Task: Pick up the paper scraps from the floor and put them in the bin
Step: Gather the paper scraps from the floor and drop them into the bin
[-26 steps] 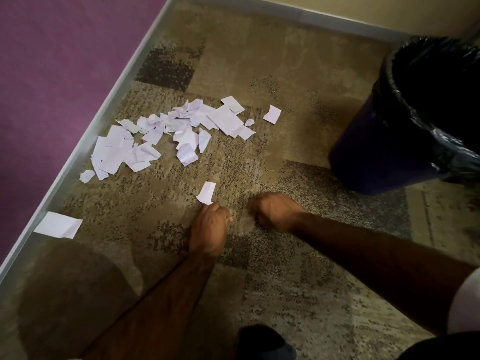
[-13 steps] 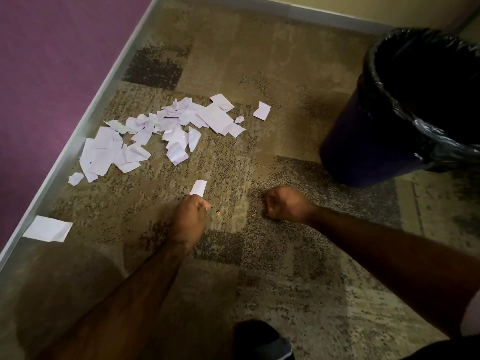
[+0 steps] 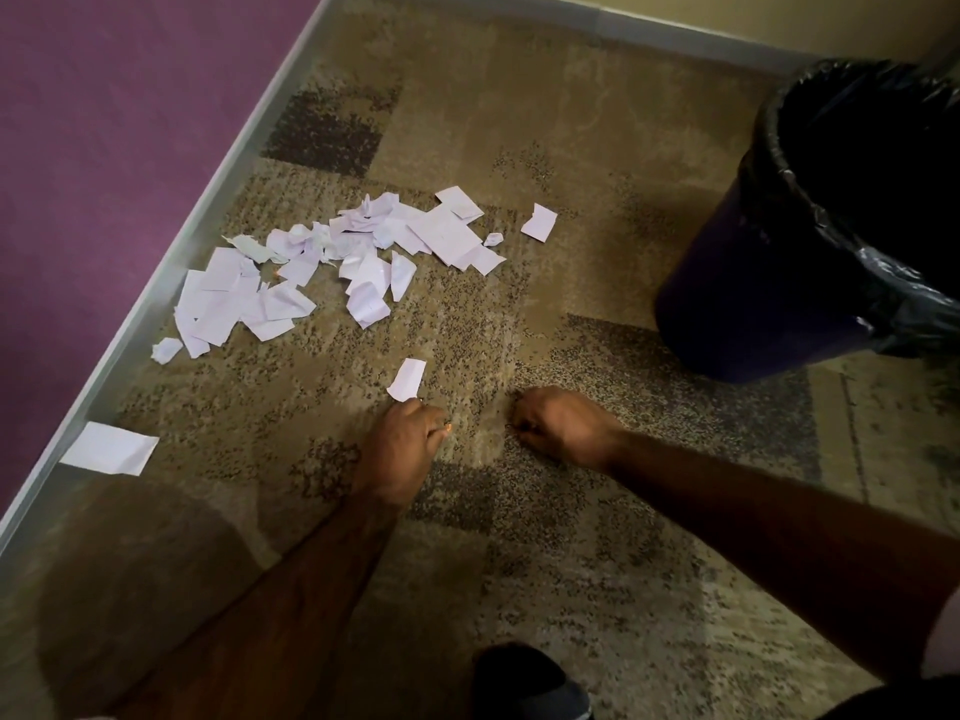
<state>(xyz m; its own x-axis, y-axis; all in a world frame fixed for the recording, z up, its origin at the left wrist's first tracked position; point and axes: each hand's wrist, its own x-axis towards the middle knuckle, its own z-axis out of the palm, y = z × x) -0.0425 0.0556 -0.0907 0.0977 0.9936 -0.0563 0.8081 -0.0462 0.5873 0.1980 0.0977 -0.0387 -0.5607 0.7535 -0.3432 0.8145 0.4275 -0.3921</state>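
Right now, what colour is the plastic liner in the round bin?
The crinkled plastic liner is black; head view.

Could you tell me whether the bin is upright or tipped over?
Upright: the bin stands on its base on the carpet, its black-lined mouth facing up.

Cut off or hidden
The bin (image 3: 727, 283) ran off the picture's right edge, its inside black; the right hand (image 3: 558, 426), curled, hid any contents; a shoe (image 3: 524, 683) was cropped below.
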